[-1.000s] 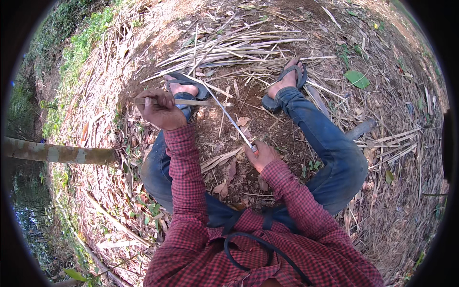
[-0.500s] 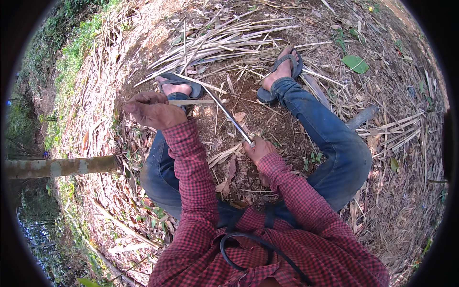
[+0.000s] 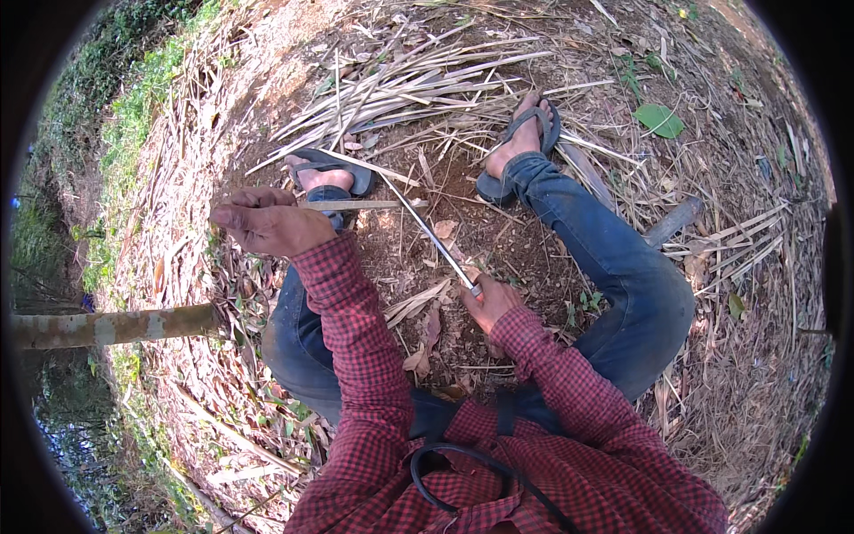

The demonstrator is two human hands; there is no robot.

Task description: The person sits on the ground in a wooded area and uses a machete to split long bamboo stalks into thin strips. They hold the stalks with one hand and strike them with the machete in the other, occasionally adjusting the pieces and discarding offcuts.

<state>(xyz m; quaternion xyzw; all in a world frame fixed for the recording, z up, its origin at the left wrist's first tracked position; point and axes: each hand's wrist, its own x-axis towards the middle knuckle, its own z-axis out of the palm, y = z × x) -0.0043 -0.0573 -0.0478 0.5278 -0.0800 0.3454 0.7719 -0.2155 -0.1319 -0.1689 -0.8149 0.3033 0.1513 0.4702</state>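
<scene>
My left hand (image 3: pixel 271 222) is raised at the left, its fingers closed around a flat pale wooden or bamboo strip (image 3: pixel 366 205). That strip sticks out to the right, over the blade of a long, thin knife (image 3: pixel 431 233). Between my knees, my right hand (image 3: pixel 494 303) grips the knife at its near end, and the shiny blade slants away to the far left. Whether strip and blade touch, I cannot tell. The handle is mostly covered by my fingers.
Many split pale strips (image 3: pixel 400 93) lie piled beyond my sandalled feet. My bent legs in blue jeans (image 3: pixel 623 276) flank the work. A blade-like grey piece (image 3: pixel 673 221) lies beside my right knee. At the left is a trunk or pole (image 3: pixel 116 327); dry leaves litter the ground.
Both hands have come a little nearer to my body, the left also shifting left and the right slightly right. Strip and knife stay in their grips.
</scene>
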